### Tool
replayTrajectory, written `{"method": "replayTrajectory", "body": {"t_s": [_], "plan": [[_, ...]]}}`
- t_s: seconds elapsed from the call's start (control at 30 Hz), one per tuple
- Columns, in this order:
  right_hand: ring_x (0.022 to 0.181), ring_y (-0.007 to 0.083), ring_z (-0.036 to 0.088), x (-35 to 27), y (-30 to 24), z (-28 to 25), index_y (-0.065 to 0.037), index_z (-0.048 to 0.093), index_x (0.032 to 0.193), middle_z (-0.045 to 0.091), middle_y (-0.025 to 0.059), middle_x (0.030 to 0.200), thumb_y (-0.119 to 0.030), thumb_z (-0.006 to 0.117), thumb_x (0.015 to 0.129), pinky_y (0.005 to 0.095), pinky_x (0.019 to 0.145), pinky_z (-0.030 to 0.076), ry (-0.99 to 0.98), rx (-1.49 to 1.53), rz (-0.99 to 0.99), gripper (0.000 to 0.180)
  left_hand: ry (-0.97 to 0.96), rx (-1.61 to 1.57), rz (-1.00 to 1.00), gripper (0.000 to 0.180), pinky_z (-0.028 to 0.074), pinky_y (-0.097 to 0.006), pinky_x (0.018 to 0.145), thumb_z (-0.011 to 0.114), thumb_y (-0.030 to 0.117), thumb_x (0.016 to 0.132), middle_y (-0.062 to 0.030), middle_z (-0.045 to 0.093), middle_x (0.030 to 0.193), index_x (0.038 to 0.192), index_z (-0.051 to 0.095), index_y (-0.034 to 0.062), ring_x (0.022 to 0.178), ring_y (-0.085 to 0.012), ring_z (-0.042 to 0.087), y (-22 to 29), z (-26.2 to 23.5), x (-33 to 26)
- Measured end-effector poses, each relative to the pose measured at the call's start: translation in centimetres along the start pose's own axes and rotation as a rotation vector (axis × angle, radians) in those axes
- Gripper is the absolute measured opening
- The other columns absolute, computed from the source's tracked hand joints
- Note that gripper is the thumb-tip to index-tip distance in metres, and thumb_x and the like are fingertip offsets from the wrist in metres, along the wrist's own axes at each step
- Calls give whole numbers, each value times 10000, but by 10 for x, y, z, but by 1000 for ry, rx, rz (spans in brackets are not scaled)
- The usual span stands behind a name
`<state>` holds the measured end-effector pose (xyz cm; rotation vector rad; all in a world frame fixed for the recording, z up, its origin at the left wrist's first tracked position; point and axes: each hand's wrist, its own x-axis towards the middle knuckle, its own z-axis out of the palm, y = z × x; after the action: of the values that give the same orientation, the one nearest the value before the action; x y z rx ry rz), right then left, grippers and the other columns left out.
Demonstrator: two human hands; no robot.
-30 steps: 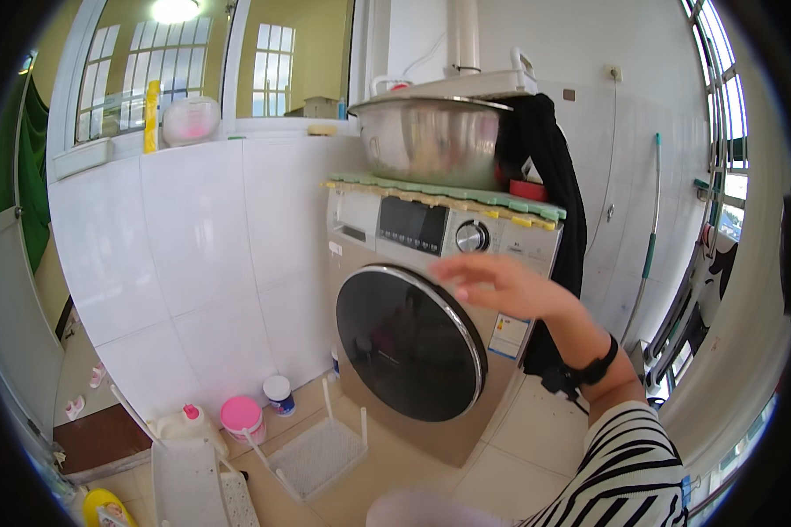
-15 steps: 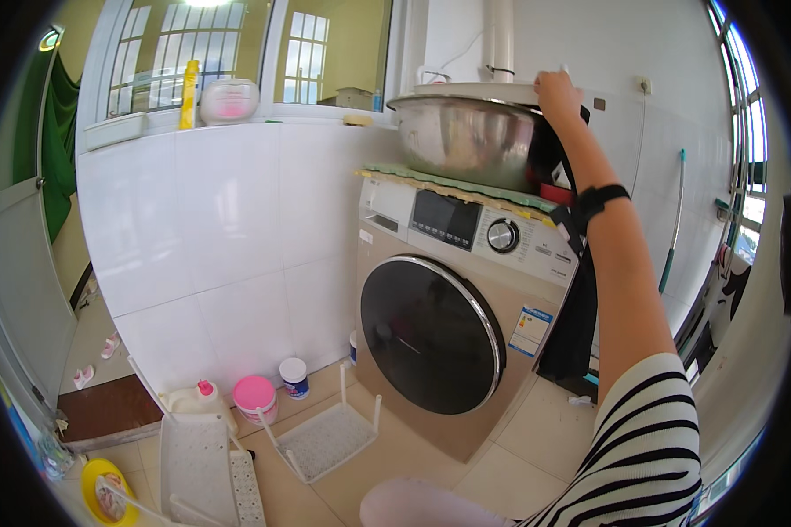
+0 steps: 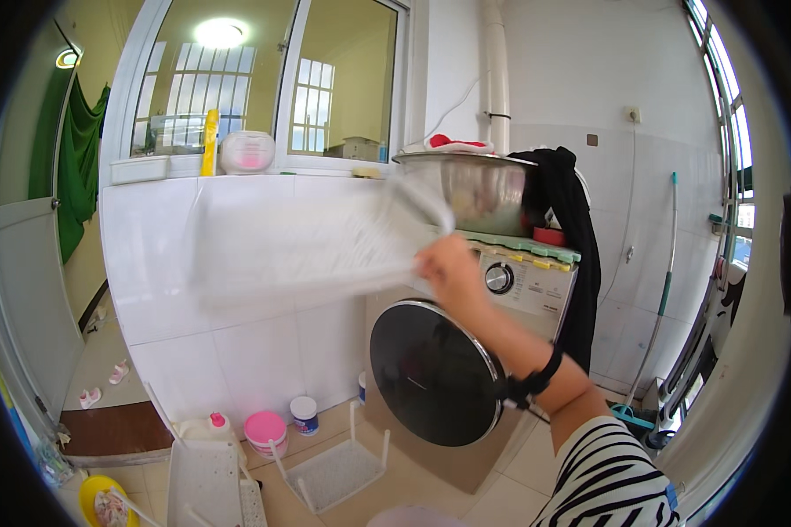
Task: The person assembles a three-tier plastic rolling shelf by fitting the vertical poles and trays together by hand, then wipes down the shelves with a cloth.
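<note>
My right hand (image 3: 451,268) is closed on one end of a white plastic shelf panel (image 3: 303,241) that looks like the pieces on the floor. The panel is smeared by motion and hangs in the air before the tiled wall and the front of the washing machine (image 3: 536,294). Behind it, a large steel basin (image 3: 488,189) stands on the machine's green mat, with a red and white item (image 3: 459,143) on top. A black cloth (image 3: 564,220) drapes down beside the basin. My left hand is out of view.
On the floor lie another white shelf panel (image 3: 204,479) and an upturned one with legs (image 3: 338,474). Along the wall stand a pink-lidded bucket (image 3: 265,430), a small white tub (image 3: 305,415) and a jug (image 3: 204,430). A yellow basin (image 3: 97,487) sits at the lower left.
My right hand has come down and left from the top of the steel basin, bringing the white shelf panel with it. The red and white item on the basin now shows.
</note>
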<state>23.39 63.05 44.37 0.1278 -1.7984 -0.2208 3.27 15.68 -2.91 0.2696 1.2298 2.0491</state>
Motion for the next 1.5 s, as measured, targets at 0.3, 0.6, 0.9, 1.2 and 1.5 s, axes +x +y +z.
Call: {"method": "replayTrajectory", "body": {"t_s": [0.3, 0.6, 0.9, 1.2, 1.5], "plan": [[693, 298, 498, -125, -34, 41, -7, 546, 763, 514, 115, 718, 78, 624, 641, 351, 601, 413, -441, 166, 79, 168, 546, 1801, 118, 664, 467, -450, 766, 642, 214, 749, -210, 405, 1226, 1326, 313, 200, 955, -362, 531, 85, 77, -22], [703, 272, 501, -267, -12, -19, -22, 565, 754, 527, 104, 715, 83, 630, 640, 330, 617, 417, -797, 376, 453, 168, 463, 1494, 218, 585, 431, -381, 876, 560, -8, 766, -203, 413, 1230, 1302, 351, 97, 1075, -360, 472, 67, 6, -56], [786, 284, 511, -478, -57, -40, -36, 569, 775, 540, 102, 769, -5, 636, 664, 374, 696, 427, -999, 596, 536, 134, 637, 1557, 172, 389, 405, -382, 897, 554, 25, 796, -199, 380, 1214, 1175, 468, 29, 1085, -326, 444, 39, -2, -24], [756, 319, 575, -528, -84, 1, -42, 620, 838, 614, 140, 794, -132, 544, 789, 395, 687, 458, -1633, 745, 515, 127, 665, 1568, 83, 145, 460, -347, 712, 547, -6, 773, -180, 520, 1020, 914, 566, -32, 834, -311, 556, 56, 10, -35], [949, 258, 537, -590, 18, 174, -19, 439, 1152, 561, 139, 1022, -104, 566, 805, 347, 835, 414, -777, 290, 1178, 379, 576, 1548, 49, 187, 455, -305, 709, 492, -81, 753, -169, 535, 1046, 877, 613, -13, 998, -282, 531, 70, 33, -78]]}}
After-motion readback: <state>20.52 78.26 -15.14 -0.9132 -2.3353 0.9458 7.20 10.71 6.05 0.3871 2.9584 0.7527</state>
